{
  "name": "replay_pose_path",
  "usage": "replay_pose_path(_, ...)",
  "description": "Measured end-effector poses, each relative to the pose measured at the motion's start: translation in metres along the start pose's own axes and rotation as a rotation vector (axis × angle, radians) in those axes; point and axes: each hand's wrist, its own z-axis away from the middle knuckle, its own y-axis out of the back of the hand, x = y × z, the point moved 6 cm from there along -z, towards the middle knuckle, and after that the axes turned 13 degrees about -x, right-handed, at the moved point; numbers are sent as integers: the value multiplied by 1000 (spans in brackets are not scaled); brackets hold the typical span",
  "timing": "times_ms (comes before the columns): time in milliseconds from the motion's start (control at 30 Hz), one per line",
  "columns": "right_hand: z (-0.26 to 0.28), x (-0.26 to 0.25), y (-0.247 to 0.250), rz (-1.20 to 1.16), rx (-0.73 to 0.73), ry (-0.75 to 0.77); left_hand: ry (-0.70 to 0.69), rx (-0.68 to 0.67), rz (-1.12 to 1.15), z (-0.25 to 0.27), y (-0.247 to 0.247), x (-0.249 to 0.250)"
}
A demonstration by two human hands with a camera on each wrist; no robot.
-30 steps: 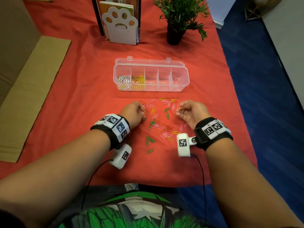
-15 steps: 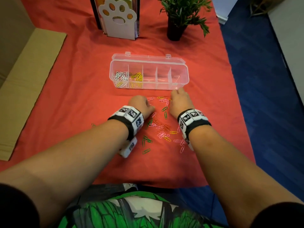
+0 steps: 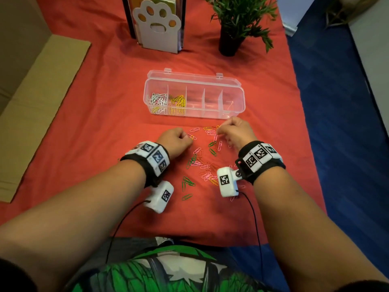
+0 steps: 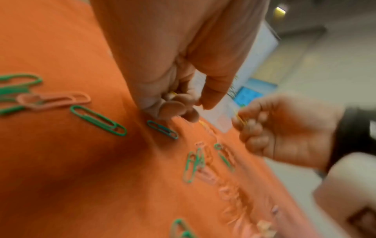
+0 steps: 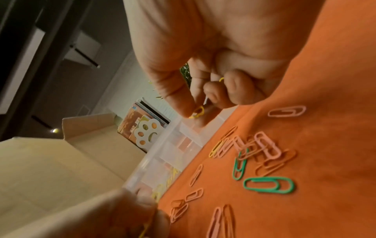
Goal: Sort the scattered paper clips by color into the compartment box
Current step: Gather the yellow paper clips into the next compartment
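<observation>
The clear compartment box (image 3: 202, 113) stands open on the red cloth, with white clips (image 3: 159, 99) in its leftmost cell and yellow clips (image 3: 179, 100) in the one beside it. Pink, green, orange and yellow paper clips (image 3: 202, 163) lie scattered in front of it. My left hand (image 3: 187, 137) rests at the pile's left edge, its curled fingers (image 4: 179, 104) holding a yellow clip (image 4: 174, 93). At the pile's far edge, close to the box, my right hand (image 3: 220, 131) pinches a yellow clip (image 5: 198, 111) between thumb and forefinger. A second yellow clip (image 5: 221, 79) is tucked in its curled fingers.
A paw-shaped white holder (image 3: 156, 24) and a potted plant (image 3: 235, 24) stand behind the box. Flat cardboard (image 3: 37, 102) lies at the left. The cloth ends at the right above blue floor (image 3: 336, 123). Green clips (image 3: 187, 182) lie nearest me.
My right hand has turned knuckles up and moved from the pile's right side to its far edge by the box. My left hand has shifted slightly forward.
</observation>
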Motion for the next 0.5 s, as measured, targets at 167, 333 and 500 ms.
replay_pose_path(167, -11, -5, -23, 42, -116, -92, 106, -103, 613, 17, 2, -5)
replay_pose_path(333, -19, -16, -29, 352, -15, -12, 208, -201, 808, 27, 4, -13)
replay_pose_path(500, -20, -23, -49, 952, 6, 100, 224, -200, 791, 31, 2, -16)
